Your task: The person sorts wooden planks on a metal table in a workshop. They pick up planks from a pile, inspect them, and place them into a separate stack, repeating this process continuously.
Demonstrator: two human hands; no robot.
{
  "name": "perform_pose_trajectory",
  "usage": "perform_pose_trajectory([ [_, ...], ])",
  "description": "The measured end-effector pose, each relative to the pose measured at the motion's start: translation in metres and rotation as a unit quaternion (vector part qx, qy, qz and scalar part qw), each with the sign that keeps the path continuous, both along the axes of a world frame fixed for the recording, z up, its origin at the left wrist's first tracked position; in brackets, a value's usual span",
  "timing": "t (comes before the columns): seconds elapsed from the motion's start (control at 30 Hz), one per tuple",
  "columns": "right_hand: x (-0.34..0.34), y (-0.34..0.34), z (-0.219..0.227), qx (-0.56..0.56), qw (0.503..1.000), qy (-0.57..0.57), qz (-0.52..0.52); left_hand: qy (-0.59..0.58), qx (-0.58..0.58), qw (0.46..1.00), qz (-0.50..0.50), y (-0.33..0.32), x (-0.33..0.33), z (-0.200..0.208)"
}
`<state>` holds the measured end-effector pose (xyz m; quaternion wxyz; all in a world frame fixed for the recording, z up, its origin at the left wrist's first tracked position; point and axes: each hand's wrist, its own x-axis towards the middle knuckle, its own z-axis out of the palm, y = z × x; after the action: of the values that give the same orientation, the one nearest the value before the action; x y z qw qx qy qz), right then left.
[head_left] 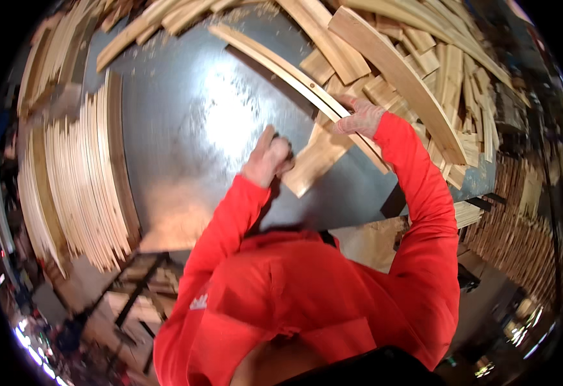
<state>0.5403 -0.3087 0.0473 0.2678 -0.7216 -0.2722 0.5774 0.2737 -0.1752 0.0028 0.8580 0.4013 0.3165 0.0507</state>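
Note:
A long narrow wooden board (275,61) slants over the metal tabletop, a dark knot showing on it. My right hand (360,119) is closed round this board toward its near end. To the left, my left hand (268,157) hovers above the tabletop, apart from the board. Its fingers are curled, and whatever they may hold is too blurred to make out. Between the hands, a flat wider board (317,161) lies partly under the held one. A thick wooden plank (400,80) rests on the heap just beyond my right hand.
A grey metal tabletop (165,138) lies before me. Along its left side stands a row of stacked boards (88,180). Loose wood pieces (449,71) are heaped at the far right, with more boards (146,26) at the far edge. Another wood stack (513,225) stands at the right.

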Motion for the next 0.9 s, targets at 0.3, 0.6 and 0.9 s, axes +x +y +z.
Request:
perform_pose_trajectory([
  [0.3, -0.057, 0.015, -0.082, 0.084, 0.949, 0.286, -0.100, 0.309, 0.184, 0.932, 0.036, 0.033, -0.027, -0.043],
  [0.6, 0.015, 0.109, 0.024, 0.213, 0.860, -0.428, 0.182, 0.239, 0.157, 0.935, 0.209, 0.009, -0.028, -0.097],
  [0.9, 0.230, 0.151, 0.059, -0.246, 0.679, -0.641, 0.262, 0.320, 0.137, 0.930, 0.123, 0.014, -0.029, -0.053],
])
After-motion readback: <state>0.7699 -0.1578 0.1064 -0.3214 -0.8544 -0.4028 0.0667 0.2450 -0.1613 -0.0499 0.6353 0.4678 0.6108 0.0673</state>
